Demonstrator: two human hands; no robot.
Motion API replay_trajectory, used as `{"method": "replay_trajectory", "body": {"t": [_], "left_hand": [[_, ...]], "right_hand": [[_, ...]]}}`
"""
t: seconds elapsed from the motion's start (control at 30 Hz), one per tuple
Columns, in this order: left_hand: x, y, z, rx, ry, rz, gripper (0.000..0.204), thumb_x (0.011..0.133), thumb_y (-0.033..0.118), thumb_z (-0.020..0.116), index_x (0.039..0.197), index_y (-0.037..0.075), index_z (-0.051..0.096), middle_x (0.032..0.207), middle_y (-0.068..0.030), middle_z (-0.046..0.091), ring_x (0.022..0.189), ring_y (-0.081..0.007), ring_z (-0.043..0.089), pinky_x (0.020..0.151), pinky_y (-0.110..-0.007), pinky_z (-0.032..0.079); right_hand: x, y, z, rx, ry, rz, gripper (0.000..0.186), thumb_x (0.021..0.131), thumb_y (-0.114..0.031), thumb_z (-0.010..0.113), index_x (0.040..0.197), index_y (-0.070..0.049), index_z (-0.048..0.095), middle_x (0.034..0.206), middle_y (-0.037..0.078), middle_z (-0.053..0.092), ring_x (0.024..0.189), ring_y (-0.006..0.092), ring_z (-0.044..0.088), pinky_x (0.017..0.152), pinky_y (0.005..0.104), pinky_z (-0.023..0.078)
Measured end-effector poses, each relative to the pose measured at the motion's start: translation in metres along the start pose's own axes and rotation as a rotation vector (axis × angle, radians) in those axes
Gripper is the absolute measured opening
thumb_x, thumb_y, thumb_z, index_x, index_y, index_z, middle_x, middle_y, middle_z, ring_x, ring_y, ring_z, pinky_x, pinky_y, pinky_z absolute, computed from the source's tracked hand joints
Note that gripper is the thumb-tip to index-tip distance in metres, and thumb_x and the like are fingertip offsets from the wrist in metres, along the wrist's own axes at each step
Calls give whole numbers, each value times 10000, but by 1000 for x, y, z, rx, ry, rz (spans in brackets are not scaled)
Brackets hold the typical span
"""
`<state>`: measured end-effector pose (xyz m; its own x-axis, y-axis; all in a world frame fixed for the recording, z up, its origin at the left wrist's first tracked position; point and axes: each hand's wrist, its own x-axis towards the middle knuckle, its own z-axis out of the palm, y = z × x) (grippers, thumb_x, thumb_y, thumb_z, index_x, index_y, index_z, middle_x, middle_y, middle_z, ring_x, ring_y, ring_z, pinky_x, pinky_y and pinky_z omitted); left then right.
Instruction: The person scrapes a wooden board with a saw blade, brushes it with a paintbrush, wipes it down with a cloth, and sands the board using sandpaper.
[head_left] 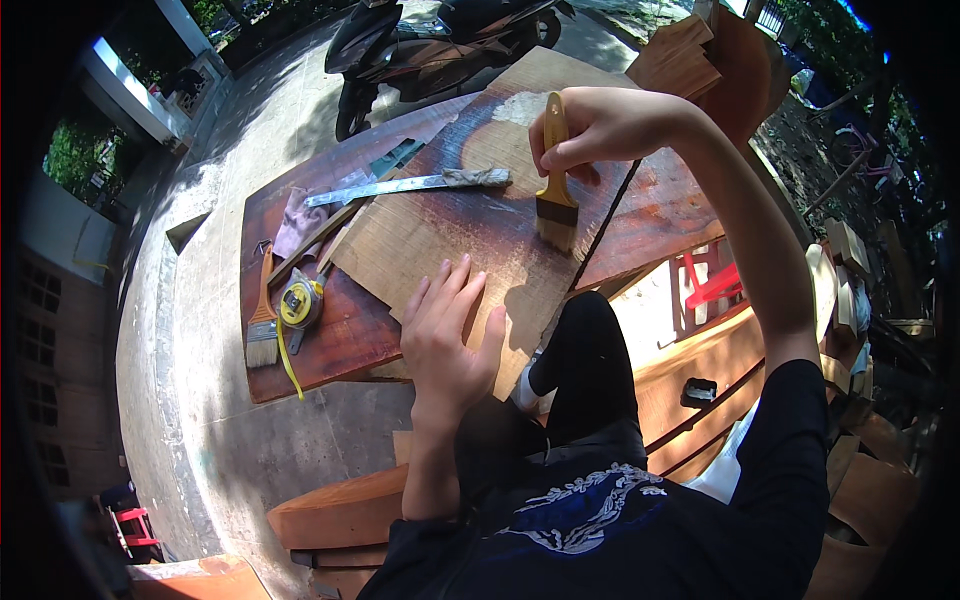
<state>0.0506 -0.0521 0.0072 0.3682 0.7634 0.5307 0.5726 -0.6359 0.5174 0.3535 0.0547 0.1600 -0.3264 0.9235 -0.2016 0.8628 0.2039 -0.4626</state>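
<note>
My right hand grips the yellow handle of a flat paintbrush, bristles pointing down onto a wooden board. The board has a dark, scorched-looking stain and a pale patch near its far end. My left hand lies on the board's near left part with its fingers stretched out, holding nothing. A long metal strip with a wrapped end rests across the board, left of the brush.
Under the board is a reddish-brown wooden tabletop. On its left are a second paintbrush, a yellow tape measure and a pinkish cloth. A motorbike stands beyond. Cut wood pieces lie at right.
</note>
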Motion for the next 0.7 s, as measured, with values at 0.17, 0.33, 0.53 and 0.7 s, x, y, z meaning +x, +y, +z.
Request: {"method": "replay_trajectory", "body": {"t": [0.17,0.33,0.53,0.7], "left_hand": [[2,0,0,0,0,16,393,960,221,728,1302,32,772,1440,-198,727,1419,-413,628,1238,-527,409],[-4,11,-23,-89,-149,170,569,907,411,832,1332,42,746,1486,-195,694,1458,-421,589,1228,-549,404],[-38,-5,-24,123,-259,318,506,850,291,922,1273,67,756,1434,-192,719,1431,-398,624,1218,-564,436],[-36,-9,-24,160,-101,475,317,906,67,762,1221,84,780,1330,-159,772,1284,-392,723,1140,-543,537]], "right_hand": [[-46,34,-9,-354,280,173,324,967,-257,720,970,64,764,826,155,797,753,212,799,721,328,635],[-118,52,30,325,418,-27,191,1060,-176,707,1045,11,740,842,86,765,735,124,745,707,283,597],[-172,61,108,735,661,30,116,1041,-114,718,1062,-2,739,903,88,779,760,130,763,713,285,601],[-152,69,156,1047,612,153,157,1078,-158,694,1091,-5,728,836,70,801,682,106,743,665,236,585]]}}
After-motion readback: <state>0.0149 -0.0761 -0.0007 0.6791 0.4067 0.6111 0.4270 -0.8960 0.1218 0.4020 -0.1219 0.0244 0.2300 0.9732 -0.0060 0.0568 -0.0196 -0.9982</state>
